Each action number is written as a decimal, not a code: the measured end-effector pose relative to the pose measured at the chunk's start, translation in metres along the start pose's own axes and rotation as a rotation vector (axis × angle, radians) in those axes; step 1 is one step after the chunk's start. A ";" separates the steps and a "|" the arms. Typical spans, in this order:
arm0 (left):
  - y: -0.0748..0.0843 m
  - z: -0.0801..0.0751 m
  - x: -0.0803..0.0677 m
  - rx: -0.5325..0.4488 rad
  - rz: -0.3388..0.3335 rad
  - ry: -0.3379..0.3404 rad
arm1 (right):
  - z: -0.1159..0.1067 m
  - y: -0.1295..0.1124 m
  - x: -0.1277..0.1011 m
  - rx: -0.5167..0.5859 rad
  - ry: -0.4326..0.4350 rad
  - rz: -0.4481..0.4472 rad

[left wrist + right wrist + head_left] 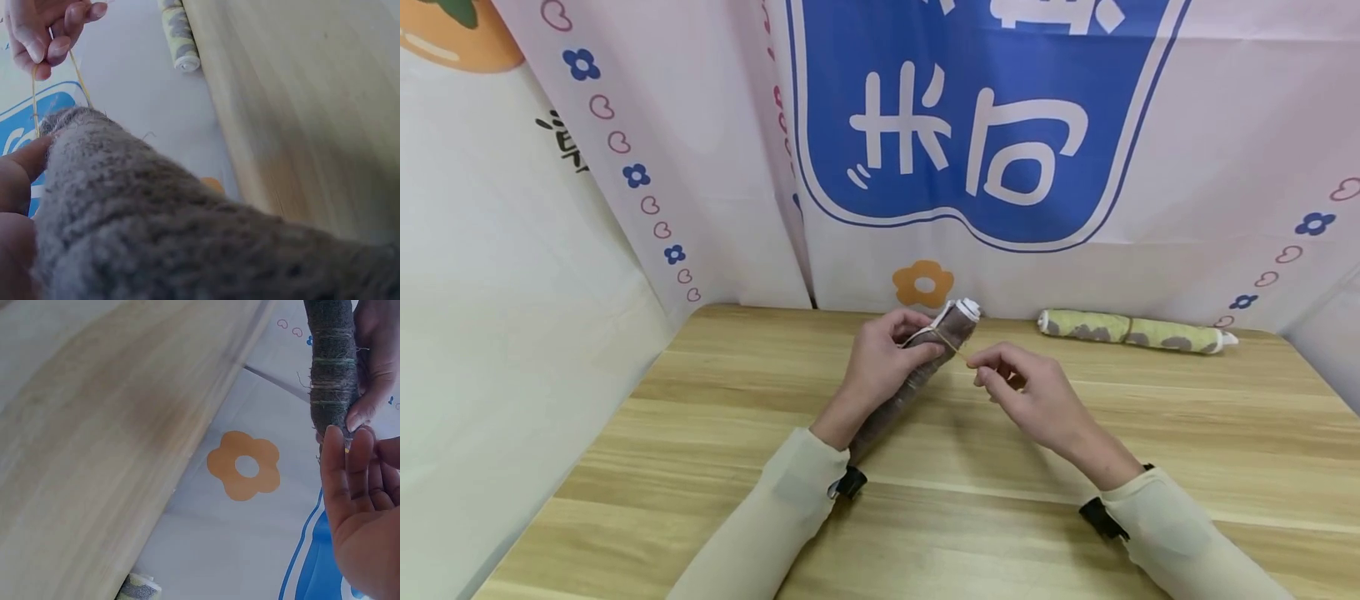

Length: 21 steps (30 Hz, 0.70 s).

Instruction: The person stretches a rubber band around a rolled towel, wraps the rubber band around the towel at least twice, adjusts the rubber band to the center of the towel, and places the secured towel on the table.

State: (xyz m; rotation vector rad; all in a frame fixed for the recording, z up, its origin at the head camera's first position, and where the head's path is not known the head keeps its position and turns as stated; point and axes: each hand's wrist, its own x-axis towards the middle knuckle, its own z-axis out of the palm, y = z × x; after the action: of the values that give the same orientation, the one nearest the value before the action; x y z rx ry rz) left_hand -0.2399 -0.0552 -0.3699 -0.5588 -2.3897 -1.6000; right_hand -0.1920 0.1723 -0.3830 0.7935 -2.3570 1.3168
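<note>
Over the surface (970, 525), I see the left hand (878, 362) gripping a grey roll (904, 398) mid-frame, tilted; the right hand (1037, 396) pinches a thin yellowish band (957, 349) stretched from its upper end. A green patterned roll (1086, 327) lies right of centre.

Fuzzy gray roll (144, 206), wooden tabletop (300, 112) to its right, patterned roll (179, 36) beyond it, left hand (14, 187) against the gray roll's left side, right hand (47, 31) past its far end, pinching a stretched yellow band (80, 78).

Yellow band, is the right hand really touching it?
Touching. The left wrist view shows the right hand pinching the yellow band, whose two strands stretch from there to the gray roll.
</note>
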 end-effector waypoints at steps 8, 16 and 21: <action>-0.001 0.001 0.000 0.150 0.038 0.025 | -0.002 -0.003 0.000 0.069 -0.030 0.002; -0.001 -0.004 0.000 0.051 0.051 0.052 | -0.009 -0.003 0.002 0.035 -0.096 0.249; 0.004 -0.008 0.002 -0.009 0.156 -0.024 | -0.015 0.000 0.005 -0.033 -0.070 0.377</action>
State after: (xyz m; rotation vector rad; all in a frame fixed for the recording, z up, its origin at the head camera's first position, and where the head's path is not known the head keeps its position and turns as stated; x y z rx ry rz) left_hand -0.2402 -0.0614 -0.3628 -0.7499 -2.2938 -1.5467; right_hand -0.1955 0.1838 -0.3727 0.4008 -2.6710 1.4026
